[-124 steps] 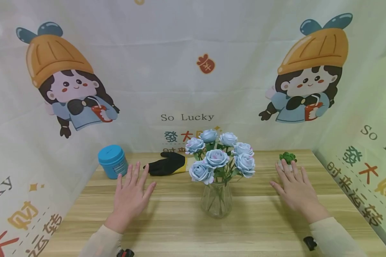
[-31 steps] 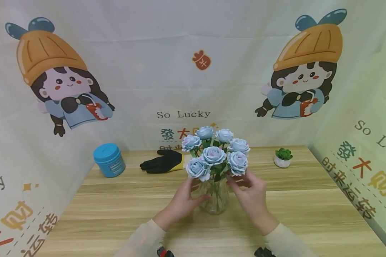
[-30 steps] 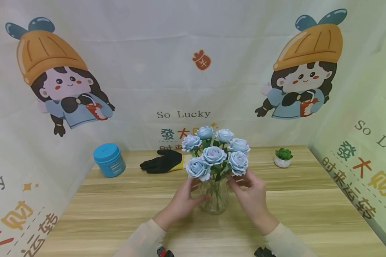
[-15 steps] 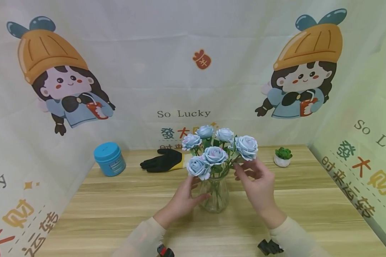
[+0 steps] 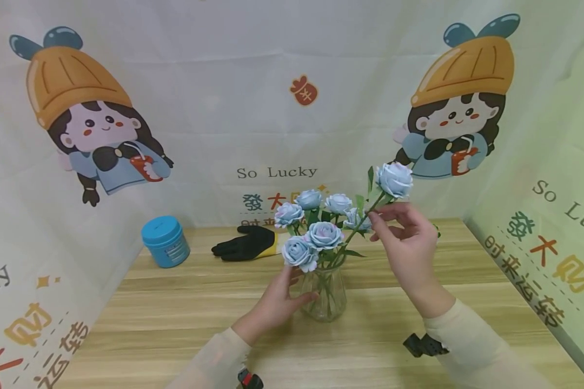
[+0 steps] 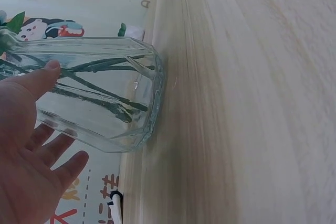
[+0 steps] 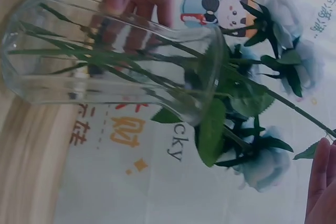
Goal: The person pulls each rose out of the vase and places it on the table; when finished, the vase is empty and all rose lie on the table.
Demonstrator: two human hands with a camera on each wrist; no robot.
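A faceted clear glass vase [image 5: 334,305] stands upright on the table with several pale blue roses [image 5: 325,235] in it. My left hand [image 5: 272,309] steadies its left side, thumb in front and fingers curled round behind; the left wrist view shows the thumb [image 6: 44,80] against the glass. Up to the right, my right hand [image 5: 412,251] pinches the green stem of one blue rose [image 5: 394,180] between thumb and fingertips. That rose sits higher than the others and leans right, its lower stem still running down towards the vase mouth [image 7: 216,61].
At the back left of the wooden table [image 5: 175,324] stands a blue lidded tub [image 5: 165,241]. Beside it lies a black and yellow work glove [image 5: 245,244]. A small green potted plant [image 5: 436,229] is mostly hidden behind my right hand. Printed cloth walls [image 5: 214,129] enclose the table.
Both hands came from flat and apart to the vase. Since then my right hand has drawn one rose up and to the right, while my left hand stayed on the vase.
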